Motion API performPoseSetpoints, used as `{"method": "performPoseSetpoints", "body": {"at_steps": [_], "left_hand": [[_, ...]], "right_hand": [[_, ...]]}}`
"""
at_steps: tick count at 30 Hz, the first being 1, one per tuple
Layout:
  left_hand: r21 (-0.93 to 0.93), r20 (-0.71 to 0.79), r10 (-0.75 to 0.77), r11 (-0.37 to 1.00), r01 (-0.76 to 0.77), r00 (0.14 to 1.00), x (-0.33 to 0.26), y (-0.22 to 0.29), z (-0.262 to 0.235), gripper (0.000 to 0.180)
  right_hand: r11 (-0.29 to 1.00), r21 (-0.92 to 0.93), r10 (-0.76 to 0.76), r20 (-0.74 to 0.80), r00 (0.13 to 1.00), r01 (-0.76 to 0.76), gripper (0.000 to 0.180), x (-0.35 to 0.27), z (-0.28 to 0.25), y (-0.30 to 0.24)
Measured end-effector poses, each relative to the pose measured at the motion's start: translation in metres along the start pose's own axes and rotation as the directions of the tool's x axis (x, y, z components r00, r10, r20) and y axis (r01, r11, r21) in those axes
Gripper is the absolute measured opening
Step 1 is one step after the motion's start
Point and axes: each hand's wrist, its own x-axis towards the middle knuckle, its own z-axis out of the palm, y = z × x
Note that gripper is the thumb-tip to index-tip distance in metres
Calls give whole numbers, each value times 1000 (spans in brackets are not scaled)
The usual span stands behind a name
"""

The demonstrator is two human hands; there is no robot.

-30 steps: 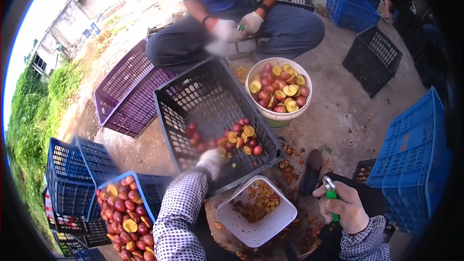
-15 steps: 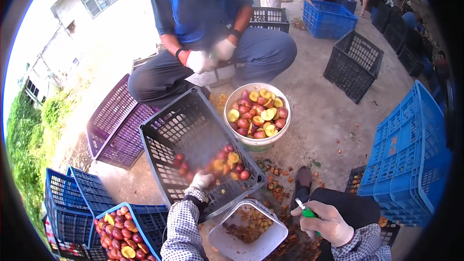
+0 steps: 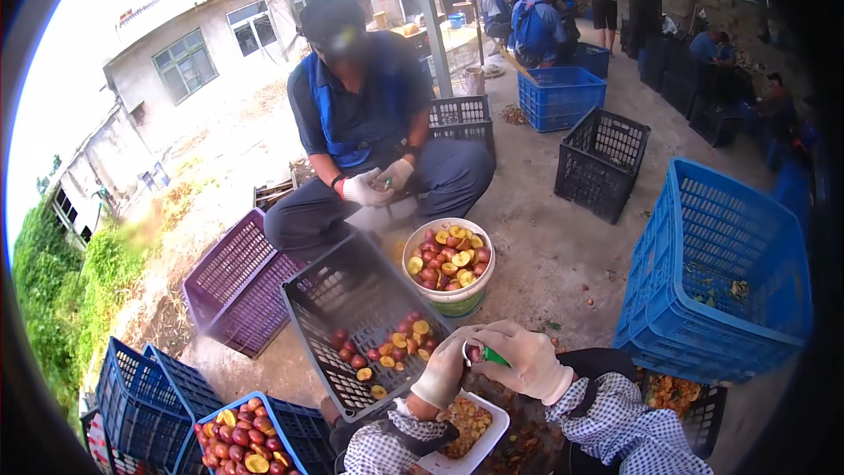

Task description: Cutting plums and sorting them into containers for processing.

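My right hand (image 3: 527, 364) is closed around a green-handled tool (image 3: 495, 357) with a curved metal end. Against it my left hand (image 3: 440, 380) is closed on a plum (image 3: 476, 353), of which only a dark red bit shows between the hands. Beneath them stands a white tub (image 3: 492, 442) holding pits and bits of flesh. A dark grey crate (image 3: 352, 295) leans to the left, with whole and halved plums (image 3: 400, 343) gathered in its near end. Beyond my hands, a white and green bucket (image 3: 464, 306) is full of halved plums.
Facing me, a seated co-worker (image 3: 360, 123) in gloves handles something small. At left are a purple crate (image 3: 242, 277), blue crates (image 3: 141, 396) and a plum-filled blue crate (image 3: 303, 427). Tall blue crates (image 3: 703, 299) stand at right, a black crate (image 3: 598, 163) farther back. More people sit behind.
My left hand has come out of the grey crate and met my right hand over the tub, now with a plum. My right hand moved left with the tool. The view has tilted up.
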Motion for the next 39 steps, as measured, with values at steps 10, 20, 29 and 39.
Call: {"method": "performPoseSetpoints", "body": {"at_steps": [10,20,29,39], "left_hand": [[-414,-159,-493,820,395,856,-24,21,7,50],[-917,-137,-691,359,173,710,-44,-8,-32,36],[-887,-202,-669,435,157,715,-32,3,-17,48],[-892,-223,-723,422,163,654,-32,7,-26,64]], "right_hand": [[734,245,551,329,767,-633,31,5,50,30],[195,544,602,591,537,-816,40,9,31,40],[195,316,718,599,355,-929,38,15,65,78],[597,295,465,631,621,-746,35,-15,50,36]]}}
